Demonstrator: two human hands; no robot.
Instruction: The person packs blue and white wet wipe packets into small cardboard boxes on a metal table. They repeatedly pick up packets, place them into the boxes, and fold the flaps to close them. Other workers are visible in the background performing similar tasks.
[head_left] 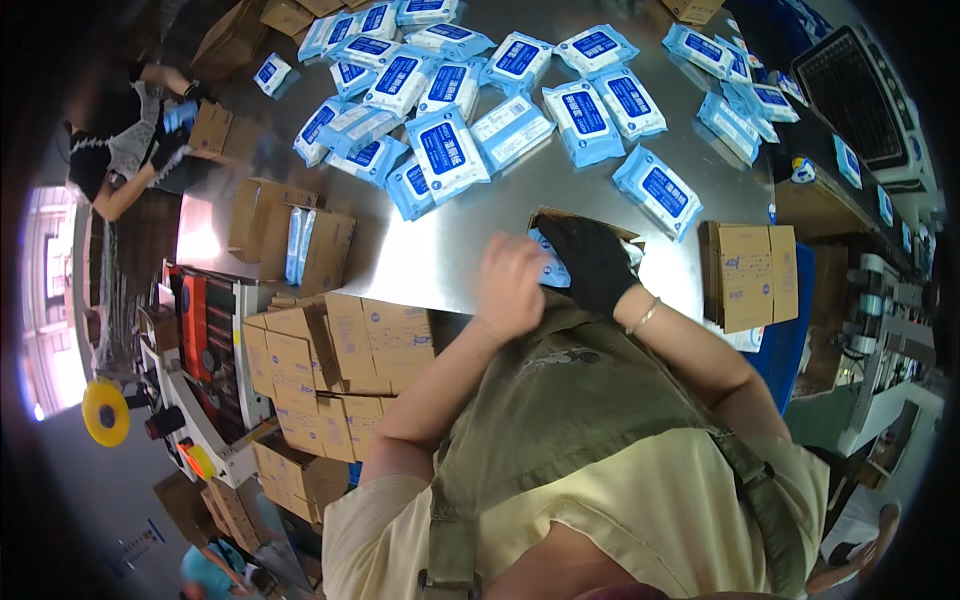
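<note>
Close in front of my body stands an open cardboard box [574, 214], partly covered by my hands. A blue-and-white pack of wipes [552, 268] shows in it between them. My right hand [592, 262], in a black glove, is closed over the pack, its fingertips hard to make out against the dark box. At the box's left side is my bare left hand [512, 286], curled and smeared by motion, so its grip is unclear. Past the box, many similar wipes packs [447, 150] lie heaped on the metal table [400, 262]. One single pack [657, 192] lies nearest on the right.
Flattened cartons [750, 276] stand upright at my right. Stacked cartons [345, 345] sit at my left, below an open box [325, 250] holding packs. Further left are a taping machine [205, 340] and a co-worker [125, 140] holding a pack. A conveyor [850, 170] runs along the right.
</note>
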